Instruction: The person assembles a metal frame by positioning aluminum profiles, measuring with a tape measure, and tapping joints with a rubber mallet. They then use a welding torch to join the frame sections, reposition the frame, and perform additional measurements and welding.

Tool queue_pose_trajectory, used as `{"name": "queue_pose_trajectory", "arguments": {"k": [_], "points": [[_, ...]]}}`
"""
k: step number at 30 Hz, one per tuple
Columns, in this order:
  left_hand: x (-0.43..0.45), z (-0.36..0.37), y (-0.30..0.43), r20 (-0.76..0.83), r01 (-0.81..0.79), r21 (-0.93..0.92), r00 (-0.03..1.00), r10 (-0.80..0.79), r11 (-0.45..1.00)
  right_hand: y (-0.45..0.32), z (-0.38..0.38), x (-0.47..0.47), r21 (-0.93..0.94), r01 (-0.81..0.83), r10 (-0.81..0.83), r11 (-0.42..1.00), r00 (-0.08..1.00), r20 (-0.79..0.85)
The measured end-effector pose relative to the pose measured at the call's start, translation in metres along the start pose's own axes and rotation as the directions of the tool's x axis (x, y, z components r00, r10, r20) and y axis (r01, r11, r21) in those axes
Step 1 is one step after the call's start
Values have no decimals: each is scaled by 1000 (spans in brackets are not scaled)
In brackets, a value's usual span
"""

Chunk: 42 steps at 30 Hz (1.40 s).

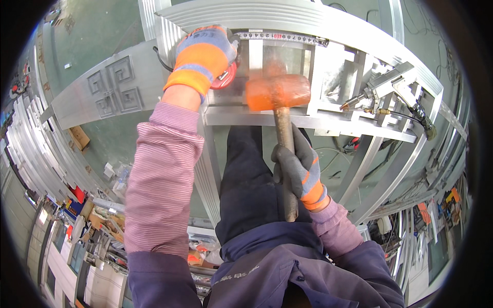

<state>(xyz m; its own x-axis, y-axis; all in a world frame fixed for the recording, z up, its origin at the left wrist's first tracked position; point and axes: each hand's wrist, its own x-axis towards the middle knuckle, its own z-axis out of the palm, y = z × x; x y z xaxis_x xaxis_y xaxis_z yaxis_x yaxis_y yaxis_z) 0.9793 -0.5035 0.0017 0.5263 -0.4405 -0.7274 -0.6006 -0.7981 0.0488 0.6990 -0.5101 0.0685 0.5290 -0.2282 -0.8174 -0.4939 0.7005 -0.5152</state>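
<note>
My left hand [206, 57], in an orange and grey work glove, grips a red tape measure [226, 79] at the left end of a metal frame [265, 116]. Its blade [283, 37] runs out to the right along the frame's far rail [246, 17]. In my right hand [298, 165], gloved alike, is the wooden handle [284, 133] of a mallet with an orange head [278, 92]. The mallet head is over the frame, slightly blurred; whether it touches the metal I cannot tell.
A welding torch-like tool [385, 86] with a copper-coloured tip and a cable lies on the frame's right part. A metal panel with a square scroll pattern [115, 86] extends left. Stacked metal profiles [38, 150] lie far left. Cables [443, 57] trail over the green floor.
</note>
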Motion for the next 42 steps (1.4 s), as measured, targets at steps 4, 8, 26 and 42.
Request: {"name": "queue_pose_trajectory", "arguments": {"k": [4,8,26,42], "points": [[-2,1,0,-34,0,-31,999,-1,1000,0,-12,-2,-38,3,-5,999,999,-52],[-1,2,1,-5,21,-61,1000,-21,998,2,-20,-5,-40,64,-67,997,994,-82],[-167,153,-4,23,112,-981,877,480,-156,-190,-157,129,-698,306,-575,-648,404,711],[-168,148,52,-188,-148,-957,971,145,-251,-187,-124,107,-583,612,-606,-535,203,769]]}}
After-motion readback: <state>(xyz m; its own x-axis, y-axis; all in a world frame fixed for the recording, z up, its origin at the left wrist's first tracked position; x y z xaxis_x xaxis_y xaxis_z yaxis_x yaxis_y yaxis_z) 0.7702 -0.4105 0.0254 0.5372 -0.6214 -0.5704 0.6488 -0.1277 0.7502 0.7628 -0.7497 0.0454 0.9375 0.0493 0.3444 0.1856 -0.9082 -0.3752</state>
